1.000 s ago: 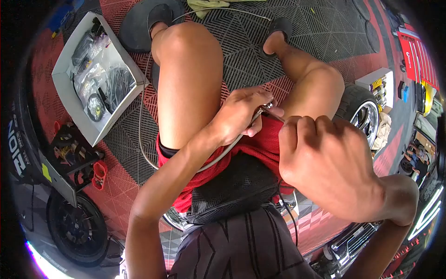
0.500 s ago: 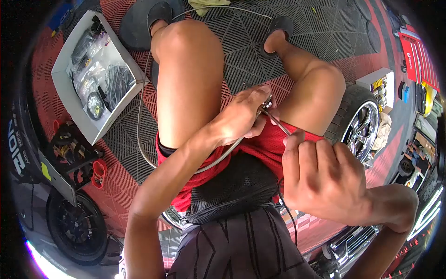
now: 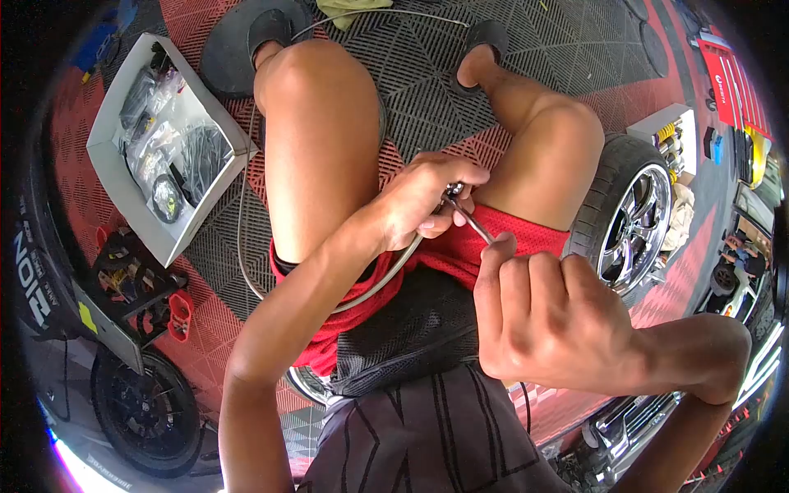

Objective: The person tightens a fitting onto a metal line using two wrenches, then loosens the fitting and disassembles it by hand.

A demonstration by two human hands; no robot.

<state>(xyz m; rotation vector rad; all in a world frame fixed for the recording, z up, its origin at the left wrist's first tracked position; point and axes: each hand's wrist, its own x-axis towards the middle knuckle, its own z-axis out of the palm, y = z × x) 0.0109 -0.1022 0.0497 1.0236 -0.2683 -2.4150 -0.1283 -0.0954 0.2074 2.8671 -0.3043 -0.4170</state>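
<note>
My left hand is closed over my lap, around the end of a thin grey hose that has a small shiny metal fitting. Its fingers hide part of the fitting. In a closed fist, my right hand grips a slim metal-shafted tool. The shaft's far end meets the fitting or lies right beside it; I cannot tell which. The tool's handle is hidden inside the fist. From my left hand the hose loops over the red shorts and down to the floor at the left.
A white box of bagged parts stands at left. Below it is a black tool cart. A chrome wheel with tire lies at right, near a box of yellow springs and a red tool chest. Floor tiles are grey and red.
My right hand has shifted a little left, closer to my left hand, and the tool's shaft shows more clearly. My left hand still holds the hose end. The whole view has shifted slightly.
</note>
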